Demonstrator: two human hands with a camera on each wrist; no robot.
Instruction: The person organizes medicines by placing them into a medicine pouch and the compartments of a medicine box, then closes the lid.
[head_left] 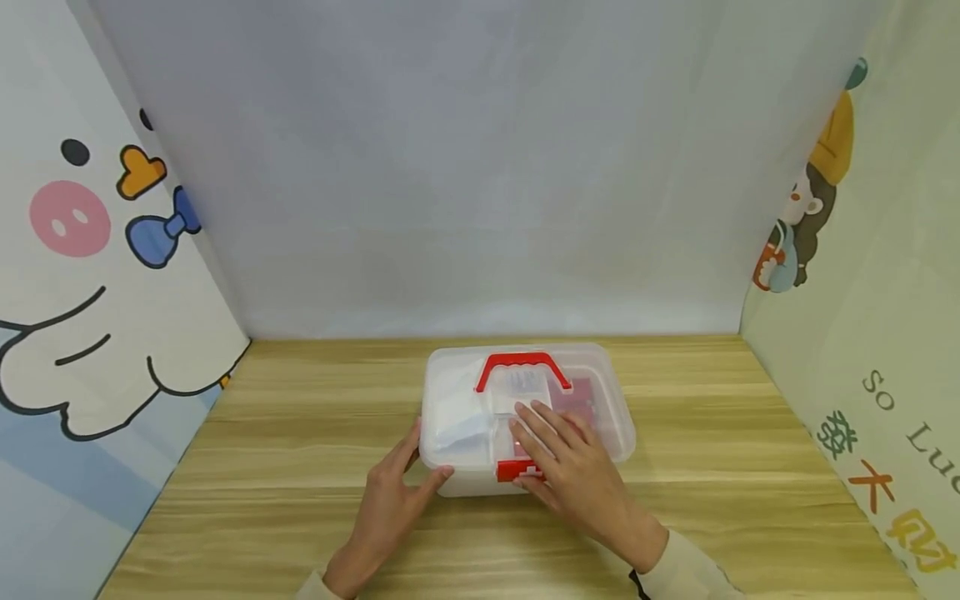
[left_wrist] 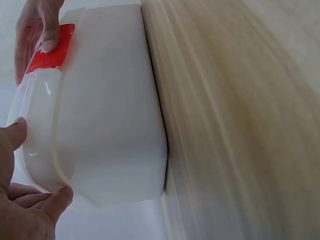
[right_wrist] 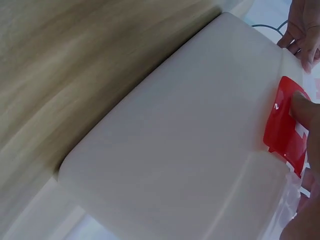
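Note:
A translucent white first-aid box [head_left: 468, 482] with a clear lid [head_left: 453, 367] stands on the wooden table, its lid down. At its front is a red latch [right_wrist: 280, 120] with a white cross. My left hand [head_left: 390, 500] holds the box's front left corner, thumb on the front rim and fingers at the side. Across the lid lies my right hand [head_left: 581, 475], its fingers extended over the top. The left wrist view shows the right thumb [left_wrist: 50, 37] pressing on the latch. A red carrying handle [head_left: 522, 359] lies toward the back of the lid.
Blurred packets and a reddish item [head_left: 583, 392] show through the lid. The wood-grain table [head_left: 300, 442] extends around the box. A pale backdrop [head_left: 480, 167] closes off the back, with printed cartoon panels on the left [head_left: 112, 317] and right [head_left: 847, 350].

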